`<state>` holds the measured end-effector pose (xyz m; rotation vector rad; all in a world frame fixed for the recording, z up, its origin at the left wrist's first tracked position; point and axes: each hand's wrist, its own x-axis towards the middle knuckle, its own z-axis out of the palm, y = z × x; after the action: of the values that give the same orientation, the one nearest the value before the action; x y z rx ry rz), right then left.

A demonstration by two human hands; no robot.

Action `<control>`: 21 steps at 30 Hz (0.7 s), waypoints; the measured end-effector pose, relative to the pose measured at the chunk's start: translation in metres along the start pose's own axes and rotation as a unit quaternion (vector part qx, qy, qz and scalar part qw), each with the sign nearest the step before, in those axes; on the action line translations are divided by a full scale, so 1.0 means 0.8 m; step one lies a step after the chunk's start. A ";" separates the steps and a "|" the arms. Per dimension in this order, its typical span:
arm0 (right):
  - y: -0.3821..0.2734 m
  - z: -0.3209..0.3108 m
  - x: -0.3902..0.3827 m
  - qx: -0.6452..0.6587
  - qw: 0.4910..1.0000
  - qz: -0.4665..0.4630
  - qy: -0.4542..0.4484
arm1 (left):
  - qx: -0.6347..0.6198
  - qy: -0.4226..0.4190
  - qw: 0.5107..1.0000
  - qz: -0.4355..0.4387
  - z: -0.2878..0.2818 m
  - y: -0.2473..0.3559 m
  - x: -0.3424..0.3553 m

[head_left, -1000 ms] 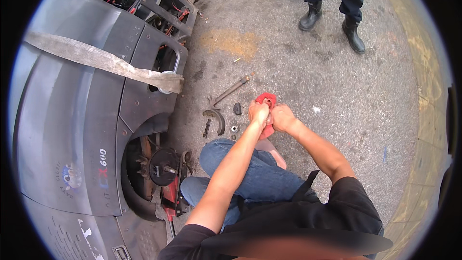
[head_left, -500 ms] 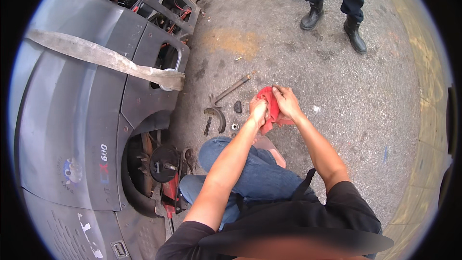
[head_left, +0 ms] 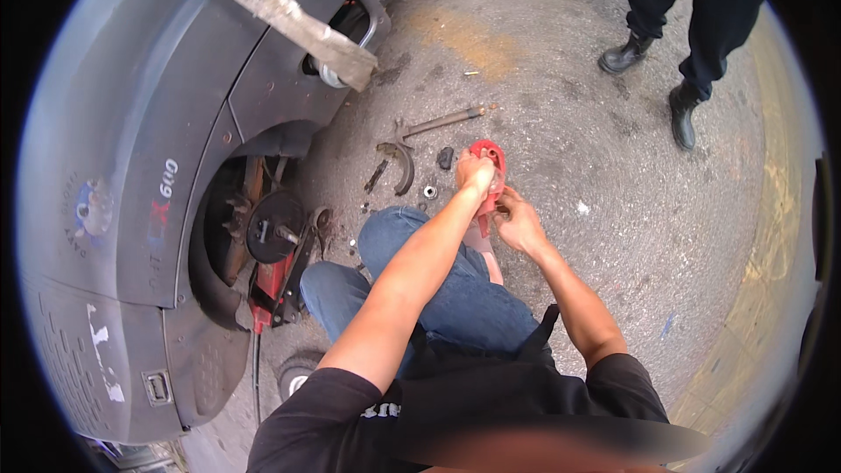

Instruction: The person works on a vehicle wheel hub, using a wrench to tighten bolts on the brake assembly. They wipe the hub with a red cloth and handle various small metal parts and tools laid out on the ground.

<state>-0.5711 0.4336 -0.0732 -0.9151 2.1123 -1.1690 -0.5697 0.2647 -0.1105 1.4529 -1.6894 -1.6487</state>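
In front of my knees, my left hand [head_left: 475,173] grips a red cloth [head_left: 499,158], which is bunched around its fingers. A small dark spot shows in the upper fold, but what it is I cannot make out. My right hand [head_left: 519,226] is at the cloth's lower right side, fingers curled in against it. On the ground to the left of the cloth lie a small black part [head_left: 445,158], a round metal nut or socket [head_left: 429,192], a curved brake shoe [head_left: 406,172] and a long metal bar [head_left: 445,120].
A grey vehicle [head_left: 123,140] fills the left side, its wheel off and the hub [head_left: 272,226] bare. A red jack [head_left: 270,285] stands below the hub. A grey strap [head_left: 272,9] crosses the bodywork. Another person's boots [head_left: 681,118] stand at the upper right.
My right hand has moved down from the top of the cloth to its lower side. The cloth is bunched differently in my left hand. My view has shifted and turned.
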 end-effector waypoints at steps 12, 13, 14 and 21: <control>-0.043 -0.045 0.039 -0.047 0.977 -0.195 0.069 | -0.072 0.010 0.994 -0.078 -0.027 0.067 -0.050; -0.047 -0.043 0.044 0.038 0.990 -0.104 0.087 | -0.047 0.043 0.994 -0.088 -0.028 0.070 -0.049; -0.049 -0.044 0.051 0.127 0.987 0.008 0.102 | -0.007 0.057 0.997 -0.061 -0.027 0.068 -0.049; -0.043 0.008 0.095 0.467 0.877 0.110 -0.037 | -0.212 -0.093 0.971 -0.054 -0.022 0.053 -0.042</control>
<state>-0.6033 0.3578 -0.0563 -0.2433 1.2528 -1.7226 -0.5588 0.2749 -0.0559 1.2284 -1.2503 -2.1045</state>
